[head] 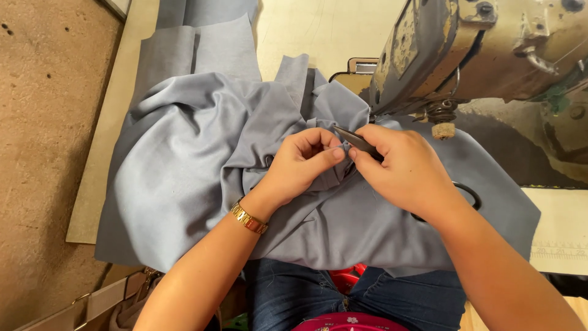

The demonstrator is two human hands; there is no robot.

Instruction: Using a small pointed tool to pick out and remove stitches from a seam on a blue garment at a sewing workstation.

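A large piece of grey-blue fabric [184, 159] lies bunched over the sewing table and my lap. My left hand [303, 162], with a gold watch band at the wrist, pinches a fold of the fabric near its middle. My right hand [407, 171] holds a pair of dark scissors [355, 142]; the blades point left toward my left fingertips, and a black handle loop shows under my wrist. Both hands meet just below the head of the sewing machine [478, 55].
The worn beige sewing machine fills the upper right. The pale tabletop [318, 30] runs behind the fabric, with its left edge beside a brown floor [43, 122]. A ruler strip [560, 251] lies at the right. My blue jeans show below.
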